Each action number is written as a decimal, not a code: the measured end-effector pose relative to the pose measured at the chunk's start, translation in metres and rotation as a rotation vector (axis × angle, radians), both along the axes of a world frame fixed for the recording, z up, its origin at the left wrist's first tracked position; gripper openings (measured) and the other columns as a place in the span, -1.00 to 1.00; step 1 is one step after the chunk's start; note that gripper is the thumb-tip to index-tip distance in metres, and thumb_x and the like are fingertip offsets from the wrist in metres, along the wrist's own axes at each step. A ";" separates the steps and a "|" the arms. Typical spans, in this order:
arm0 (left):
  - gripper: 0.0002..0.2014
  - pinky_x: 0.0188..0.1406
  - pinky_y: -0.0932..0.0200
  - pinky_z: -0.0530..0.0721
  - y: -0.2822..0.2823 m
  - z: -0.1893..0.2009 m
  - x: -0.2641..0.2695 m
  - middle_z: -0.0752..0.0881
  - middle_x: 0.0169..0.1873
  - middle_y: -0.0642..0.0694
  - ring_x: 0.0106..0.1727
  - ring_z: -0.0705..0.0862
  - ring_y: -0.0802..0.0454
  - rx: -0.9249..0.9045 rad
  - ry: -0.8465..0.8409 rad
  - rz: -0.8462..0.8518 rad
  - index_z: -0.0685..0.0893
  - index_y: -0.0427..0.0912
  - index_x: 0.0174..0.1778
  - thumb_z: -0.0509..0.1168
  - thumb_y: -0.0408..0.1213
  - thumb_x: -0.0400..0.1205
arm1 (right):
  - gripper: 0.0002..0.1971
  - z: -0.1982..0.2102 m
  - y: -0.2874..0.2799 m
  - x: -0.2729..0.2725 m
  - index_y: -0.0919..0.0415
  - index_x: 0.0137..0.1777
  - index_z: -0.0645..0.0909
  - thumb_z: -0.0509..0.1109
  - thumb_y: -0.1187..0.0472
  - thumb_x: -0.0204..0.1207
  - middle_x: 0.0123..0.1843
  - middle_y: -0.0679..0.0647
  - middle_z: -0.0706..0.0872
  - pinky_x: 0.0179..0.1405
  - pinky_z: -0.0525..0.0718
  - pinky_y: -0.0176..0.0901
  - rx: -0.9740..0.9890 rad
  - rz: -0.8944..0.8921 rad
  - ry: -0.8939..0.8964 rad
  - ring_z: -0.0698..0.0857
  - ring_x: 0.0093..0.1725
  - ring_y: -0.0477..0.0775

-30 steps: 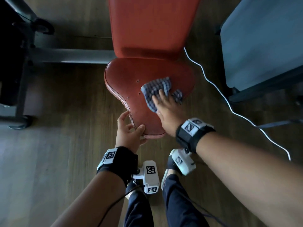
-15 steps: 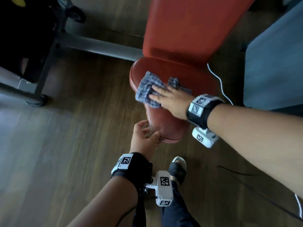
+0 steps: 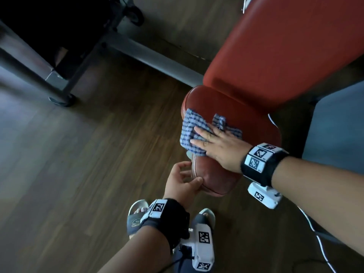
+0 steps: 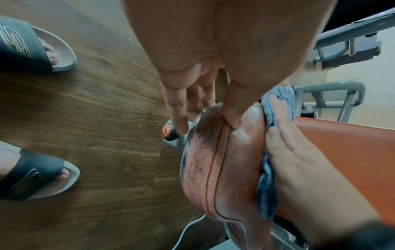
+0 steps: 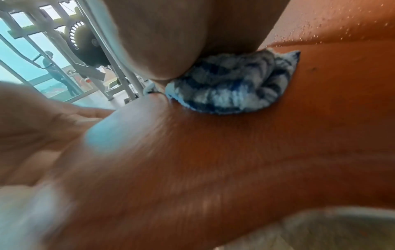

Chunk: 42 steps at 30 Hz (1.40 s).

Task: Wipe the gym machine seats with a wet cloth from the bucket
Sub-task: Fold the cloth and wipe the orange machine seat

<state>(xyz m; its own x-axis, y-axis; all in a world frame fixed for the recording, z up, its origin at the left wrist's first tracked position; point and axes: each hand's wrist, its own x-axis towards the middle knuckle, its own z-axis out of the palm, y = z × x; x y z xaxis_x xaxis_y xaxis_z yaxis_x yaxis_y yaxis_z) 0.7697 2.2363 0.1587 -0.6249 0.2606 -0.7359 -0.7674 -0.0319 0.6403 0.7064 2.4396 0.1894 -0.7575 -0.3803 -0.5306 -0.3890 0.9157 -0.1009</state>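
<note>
checked blue-and-white cloth [image 3: 194, 133] lies on the red seat [image 3: 246, 123] under the flat, straight-fingered right hand [image 3: 218, 146], while just below it the left hand [image 3: 182, 183] grips the seat's narrow front edge, thumb on top.

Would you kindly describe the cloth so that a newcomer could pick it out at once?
Find the red padded backrest sloping down to the darker red-brown vinyl seat over the wooden floor. On the seat's top, under the flat right hand, lies the blue-and-white checked cloth. It is the only patterned fabric among plain upholstery and grey metal.
</note>
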 end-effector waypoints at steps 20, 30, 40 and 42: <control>-0.54 -0.40 0.23 0.69 -0.002 -0.004 -0.003 0.69 -0.02 -0.12 -0.14 0.75 0.04 0.009 0.026 -0.005 0.60 0.11 0.11 0.50 -0.56 0.52 | -0.38 -0.006 -0.010 -0.020 -0.18 0.71 -0.15 0.04 0.00 0.73 0.73 -0.16 -0.35 0.64 0.12 0.27 -0.095 -0.204 0.002 -0.07 0.72 0.25; -0.55 -0.14 -0.05 0.82 -0.004 -0.004 -0.005 0.74 0.05 -0.20 0.01 0.83 -0.14 -0.043 0.029 -0.047 0.61 0.08 0.17 0.54 -0.48 0.50 | -0.34 -0.024 -0.001 -0.110 0.02 0.73 -0.11 0.11 0.08 0.71 0.76 0.14 -0.16 0.62 0.08 0.36 0.000 -0.481 0.106 0.06 0.67 0.44; -0.56 -0.08 -0.19 0.79 0.000 0.004 -0.007 0.71 0.03 -0.24 -0.09 0.78 -0.18 -0.032 -0.004 -0.026 0.58 0.05 0.11 0.46 -0.59 0.56 | -0.39 0.009 -0.015 0.048 -0.17 0.72 -0.12 0.04 0.01 0.73 0.75 -0.12 -0.28 0.60 0.14 0.35 -0.113 -0.474 0.023 -0.03 0.70 0.26; -0.57 -0.04 -0.29 0.81 -0.001 0.005 -0.007 0.71 0.05 -0.26 -0.08 0.79 -0.20 -0.046 0.000 -0.024 0.59 0.06 0.12 0.47 -0.57 0.56 | -0.41 0.001 -0.012 0.037 -0.17 0.71 -0.08 0.03 0.01 0.73 0.76 -0.10 -0.23 0.60 0.12 0.35 -0.105 -0.509 0.053 0.00 0.70 0.27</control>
